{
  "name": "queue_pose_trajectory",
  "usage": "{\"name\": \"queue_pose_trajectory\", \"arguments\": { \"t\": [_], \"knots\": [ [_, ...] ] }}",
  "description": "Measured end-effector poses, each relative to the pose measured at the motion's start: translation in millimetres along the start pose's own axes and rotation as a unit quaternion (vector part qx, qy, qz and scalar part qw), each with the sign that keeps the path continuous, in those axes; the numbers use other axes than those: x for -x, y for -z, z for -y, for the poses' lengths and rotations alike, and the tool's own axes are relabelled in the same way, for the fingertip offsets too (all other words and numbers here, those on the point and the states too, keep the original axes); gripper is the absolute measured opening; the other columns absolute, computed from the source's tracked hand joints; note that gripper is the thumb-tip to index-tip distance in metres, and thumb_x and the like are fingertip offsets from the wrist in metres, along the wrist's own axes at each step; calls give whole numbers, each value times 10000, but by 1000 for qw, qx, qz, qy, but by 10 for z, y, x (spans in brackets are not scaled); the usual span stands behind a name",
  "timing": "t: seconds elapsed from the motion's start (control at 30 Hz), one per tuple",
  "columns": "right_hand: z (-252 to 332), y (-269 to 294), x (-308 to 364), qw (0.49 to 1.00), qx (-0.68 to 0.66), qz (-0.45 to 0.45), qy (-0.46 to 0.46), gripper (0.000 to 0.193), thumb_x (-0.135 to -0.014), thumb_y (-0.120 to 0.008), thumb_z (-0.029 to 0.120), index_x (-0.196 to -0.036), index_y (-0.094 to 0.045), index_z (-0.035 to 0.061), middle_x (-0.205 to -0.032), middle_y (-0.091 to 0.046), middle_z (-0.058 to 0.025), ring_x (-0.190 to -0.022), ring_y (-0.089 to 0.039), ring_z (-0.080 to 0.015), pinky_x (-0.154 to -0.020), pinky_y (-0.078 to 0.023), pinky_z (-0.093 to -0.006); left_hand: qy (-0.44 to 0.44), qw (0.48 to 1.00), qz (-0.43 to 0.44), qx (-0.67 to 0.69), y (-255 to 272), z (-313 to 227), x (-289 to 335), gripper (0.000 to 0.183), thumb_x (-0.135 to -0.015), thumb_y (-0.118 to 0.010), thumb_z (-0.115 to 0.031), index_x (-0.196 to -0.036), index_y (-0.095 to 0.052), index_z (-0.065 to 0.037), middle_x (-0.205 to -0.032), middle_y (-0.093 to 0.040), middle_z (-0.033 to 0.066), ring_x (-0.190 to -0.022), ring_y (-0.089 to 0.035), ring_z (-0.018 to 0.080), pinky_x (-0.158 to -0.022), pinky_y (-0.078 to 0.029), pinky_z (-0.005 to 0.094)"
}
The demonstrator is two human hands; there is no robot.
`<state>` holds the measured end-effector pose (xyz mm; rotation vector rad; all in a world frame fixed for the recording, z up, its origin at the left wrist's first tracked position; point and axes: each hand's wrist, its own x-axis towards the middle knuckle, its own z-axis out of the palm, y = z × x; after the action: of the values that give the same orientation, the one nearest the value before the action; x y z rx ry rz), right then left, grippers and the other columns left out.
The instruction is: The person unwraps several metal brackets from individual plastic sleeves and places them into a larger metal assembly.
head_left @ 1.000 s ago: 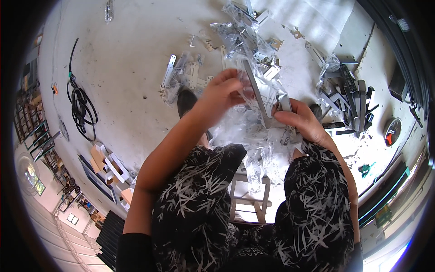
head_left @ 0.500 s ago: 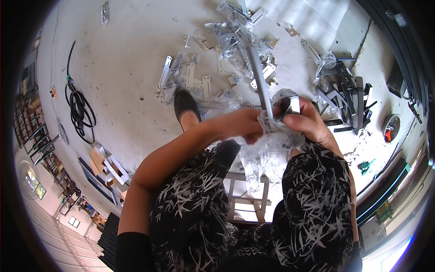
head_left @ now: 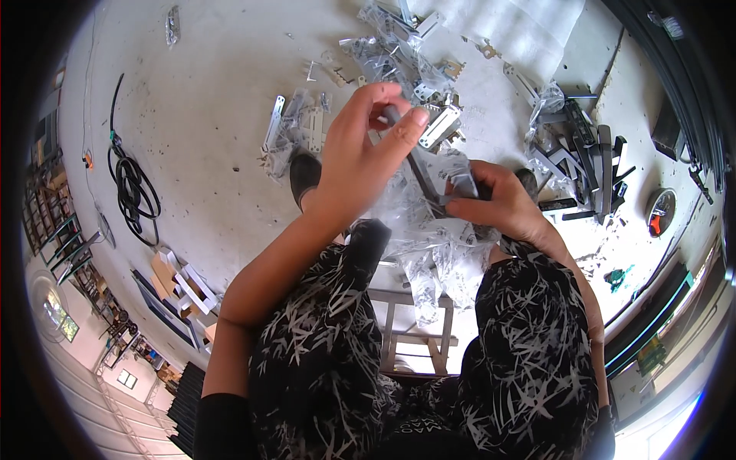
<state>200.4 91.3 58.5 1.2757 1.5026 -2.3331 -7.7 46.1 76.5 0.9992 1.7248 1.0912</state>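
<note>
A slim grey metal bar (head_left: 420,172) slants between my hands, with clear plastic wrap (head_left: 452,162) around its lower part. My left hand (head_left: 364,142) has risen to the bar's upper end, thumb and fingers closed about it. At the lower end my right hand (head_left: 502,201) grips the bar and the wrap, thumb on top. A shiny grey piece shows by the right fingers; whether it belongs to the bar I cannot tell. Crumpled clear plastic bags (head_left: 429,268) hang below, between my knees.
Flat slotted metal brackets (head_left: 441,127) and bagged parts (head_left: 383,57) lie on the floor ahead. Dark bars (head_left: 602,172) are heaped at the right beside a round container (head_left: 660,212). A coiled black hose (head_left: 134,192) lies left. A wooden frame (head_left: 418,339) stands between my legs.
My left hand has moved up and away from the lower end of the bar to its upper end. The bar now looks darker and shorter in view. My right hand has stayed nearly in place.
</note>
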Motion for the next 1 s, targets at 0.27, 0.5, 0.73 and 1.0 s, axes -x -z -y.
{"name": "queue_pose_trajectory", "arguments": {
  "t": [0.27,0.5,0.73,1.0],
  "knots": [
    [63,-10,2,985,172,0,29,344,-696,-767,271,-854,-603,13,-654,-509,-36,-597,-472,-103,-537,-386,-276,108,980,159,-51,195,77,59,160,-869,-605,-162,-903,-547,-17,-759,-573,2,-655,-541,53,-568,-415,212],
    [-33,-167,-96,919,298,-113,232,356,-660,-757,279,-903,-626,54,-802,-587,-93,-713,-593,-260,-625,-480,-347,69,966,165,-189,131,187,176,126,-868,-540,-136,-903,-517,-17,-654,-554,37,-472,-528,96,-460,-406,246],
    [-83,-391,-176,870,394,-159,249,273,-677,-710,260,-817,-583,63,-749,-547,-90,-689,-589,-260,-595,-482,-369,-53,941,134,-307,-37,207,233,134,-832,-544,-145,-891,-466,-54,-647,-568,165,-634,-578,372,-536,-416,480],
    [-66,-430,-176,790,538,-108,272,154,-696,-636,192,-774,-592,66,-747,-550,-52,-749,-576,-213,-578,-495,-325,-59,913,151,-375,-100,188,236,119,-861,-531,-141,-944,-476,-75,-623,-579,144,-567,-574,344,-507,-421,440]
  ]
}}
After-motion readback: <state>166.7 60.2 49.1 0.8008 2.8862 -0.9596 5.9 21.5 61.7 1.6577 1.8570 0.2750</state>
